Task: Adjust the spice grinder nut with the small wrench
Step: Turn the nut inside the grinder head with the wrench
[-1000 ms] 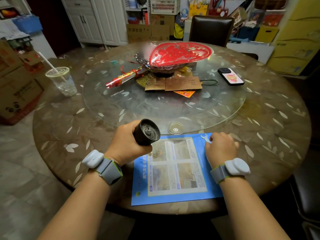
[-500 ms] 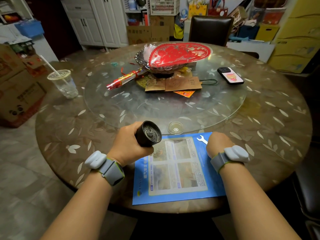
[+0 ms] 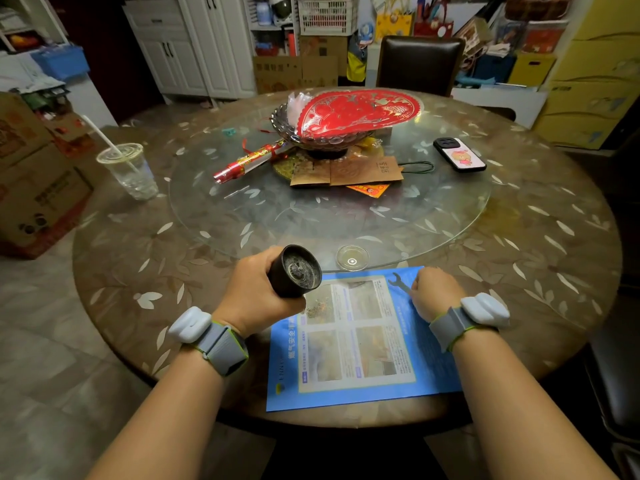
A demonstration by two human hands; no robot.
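Observation:
My left hand (image 3: 254, 287) is wrapped around a black spice grinder (image 3: 296, 271), held tilted so its open grinding end faces up toward me; the nut in its middle is dim and hard to make out. My right hand (image 3: 437, 292) is closed on a small silver wrench (image 3: 398, 282), whose open jaw sticks out to the left just above a blue leaflet (image 3: 356, 341) lying on the table. Some ground spice lies scattered on the leaflet under the grinder.
A round leaf-patterned table (image 3: 554, 244) carries a glass turntable (image 3: 311, 216) with a red dish (image 3: 353, 112), a phone (image 3: 459, 154) and a red roll (image 3: 249, 162). A small clear lid (image 3: 352, 258) sits by the leaflet. A plastic cup with straw (image 3: 130, 169) stands left.
My right hand has drawn slightly back and turned with the wrench, so more of the wrench's jaw shows. The left hand keeps the grinder almost still.

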